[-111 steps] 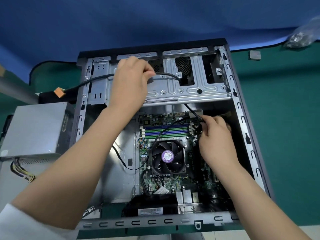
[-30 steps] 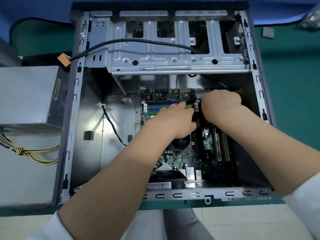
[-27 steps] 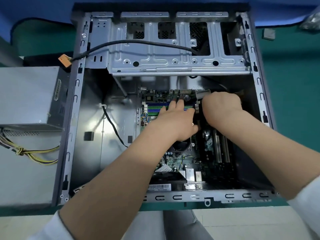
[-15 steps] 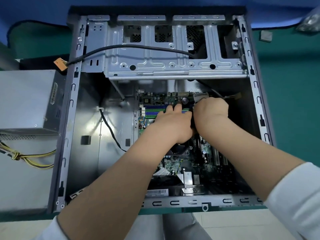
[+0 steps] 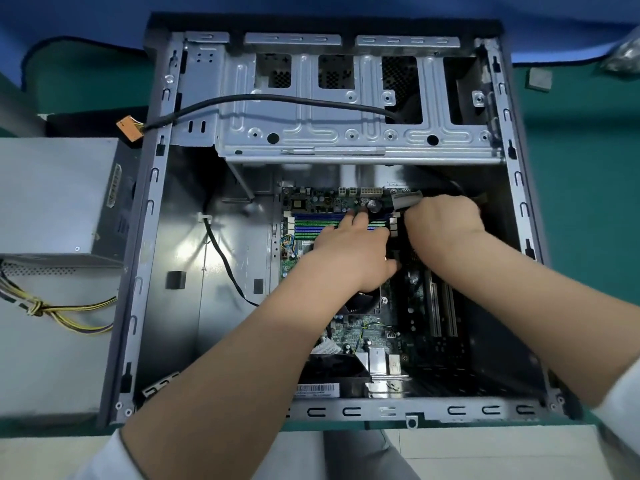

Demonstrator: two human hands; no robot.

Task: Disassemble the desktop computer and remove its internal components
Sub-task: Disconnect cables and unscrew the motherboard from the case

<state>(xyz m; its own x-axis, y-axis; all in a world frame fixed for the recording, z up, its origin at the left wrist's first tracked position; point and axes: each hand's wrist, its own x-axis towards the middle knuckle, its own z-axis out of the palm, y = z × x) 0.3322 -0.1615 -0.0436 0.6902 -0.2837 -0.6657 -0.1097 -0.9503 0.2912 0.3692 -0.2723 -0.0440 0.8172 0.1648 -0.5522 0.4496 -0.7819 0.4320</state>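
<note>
The open desktop case (image 5: 149,271) lies flat on a green mat. The motherboard (image 5: 367,337) sits inside it, with blue and green memory slots (image 5: 311,223) at its far end. My left hand (image 5: 349,251) rests on the board over the fan, fingers straight and reaching to the slots' right end. My right hand (image 5: 443,223) is curled at the board's far right corner and grips a cable connector there. A grey flat cable (image 5: 405,200) sticks out from under its fingers. What the fingers hold is mostly hidden.
A removed power supply (image 5: 52,195) with yellow and black wires (image 5: 69,317) lies left of the case. A black cable (image 5: 277,98) with an orange plug (image 5: 129,128) drapes over the metal drive cage (image 5: 346,136). A small grey square (image 5: 539,79) lies far right.
My left hand let go of the black cable on the drive cage and came down onto the motherboard beside my right hand. In the last half second both hands barely moved.
</note>
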